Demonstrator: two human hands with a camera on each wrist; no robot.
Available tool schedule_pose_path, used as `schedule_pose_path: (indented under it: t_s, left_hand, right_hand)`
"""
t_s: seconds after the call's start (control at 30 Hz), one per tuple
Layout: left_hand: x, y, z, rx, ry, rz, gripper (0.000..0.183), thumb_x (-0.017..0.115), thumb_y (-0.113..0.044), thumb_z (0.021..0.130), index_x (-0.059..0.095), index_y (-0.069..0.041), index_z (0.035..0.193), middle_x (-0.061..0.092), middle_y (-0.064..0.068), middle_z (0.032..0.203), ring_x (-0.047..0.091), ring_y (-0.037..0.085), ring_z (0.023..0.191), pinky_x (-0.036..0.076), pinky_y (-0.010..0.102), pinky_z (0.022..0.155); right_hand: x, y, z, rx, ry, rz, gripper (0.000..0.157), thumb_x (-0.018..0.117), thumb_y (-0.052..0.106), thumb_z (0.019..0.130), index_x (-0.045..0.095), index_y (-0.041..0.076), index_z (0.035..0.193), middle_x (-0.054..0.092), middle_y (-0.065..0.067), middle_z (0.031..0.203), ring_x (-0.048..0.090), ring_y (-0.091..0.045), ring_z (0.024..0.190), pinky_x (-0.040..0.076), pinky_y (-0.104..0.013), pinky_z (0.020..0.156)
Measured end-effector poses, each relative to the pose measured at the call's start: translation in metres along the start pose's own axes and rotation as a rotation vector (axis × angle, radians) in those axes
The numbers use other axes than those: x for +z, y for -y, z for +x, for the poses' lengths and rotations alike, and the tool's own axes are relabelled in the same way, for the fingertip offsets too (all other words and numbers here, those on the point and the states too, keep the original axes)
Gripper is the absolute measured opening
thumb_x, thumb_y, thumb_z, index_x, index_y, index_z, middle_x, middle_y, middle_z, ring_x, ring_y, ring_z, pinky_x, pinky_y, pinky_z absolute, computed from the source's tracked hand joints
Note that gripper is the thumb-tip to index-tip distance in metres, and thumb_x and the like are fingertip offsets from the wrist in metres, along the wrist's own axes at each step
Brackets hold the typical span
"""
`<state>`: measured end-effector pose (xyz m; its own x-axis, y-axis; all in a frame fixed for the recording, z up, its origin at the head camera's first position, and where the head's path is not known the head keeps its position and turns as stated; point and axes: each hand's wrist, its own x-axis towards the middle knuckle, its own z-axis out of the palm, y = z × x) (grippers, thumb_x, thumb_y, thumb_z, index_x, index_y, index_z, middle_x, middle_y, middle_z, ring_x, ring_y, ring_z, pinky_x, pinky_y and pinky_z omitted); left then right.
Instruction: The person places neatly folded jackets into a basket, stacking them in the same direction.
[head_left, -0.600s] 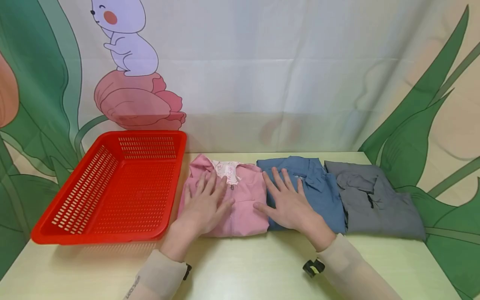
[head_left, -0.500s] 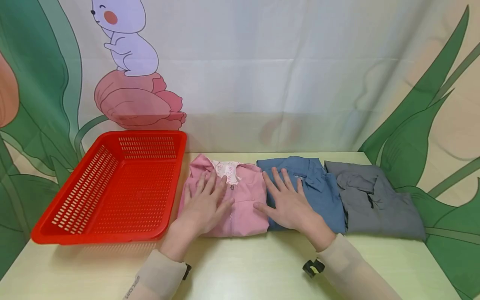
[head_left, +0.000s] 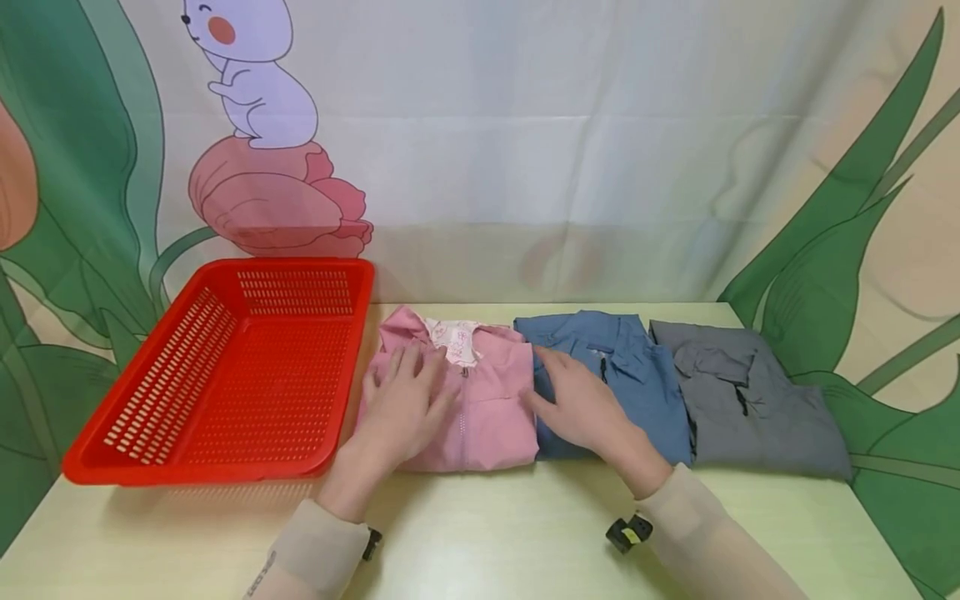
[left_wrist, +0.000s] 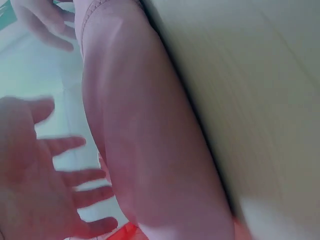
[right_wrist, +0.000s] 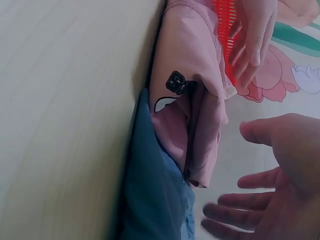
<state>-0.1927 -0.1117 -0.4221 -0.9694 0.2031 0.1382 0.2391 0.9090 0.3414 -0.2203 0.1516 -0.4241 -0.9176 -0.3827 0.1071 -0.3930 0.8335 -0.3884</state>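
A folded pink zip jacket with a white patterned lining at its collar lies in the middle of the table. Over its left half is my left hand, fingers spread and slightly bent. In the left wrist view the fingers come close to the cloth; contact is hard to tell. My right hand hovers where the pink jacket meets a folded blue jacket. The right wrist view shows a gap between that hand and the cloth. Neither hand holds anything.
A red perforated plastic basket stands at the left, close beside the pink jacket. To the right of the blue jacket lies a folded grey jacket. A printed curtain hangs behind the pale wooden table.
Both hands lay flat with fingers spread on the cloth; now they have lifted slightly and their fingers bend more. The jackets and basket have stayed in place.
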Motion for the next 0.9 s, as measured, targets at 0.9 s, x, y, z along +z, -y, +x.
schedule_pose_path:
  t_s: [0.9]
  left_hand:
    - [0.010,0.020,-0.001,-0.311,-0.044,-0.185,0.054,0.038,-0.012,0.103,0.025,0.026,0.140,0.044,0.045,0.117,0.056,0.059,0.105,0.046,0.066,0.097]
  right_hand:
    - [0.013,-0.005,0.022,0.255,0.228,0.638,0.053,0.064,0.020,0.101,0.050,-0.008,0.144,0.063,-0.016,0.126,0.064,-0.024,0.104,0.059,-0.036,0.087]
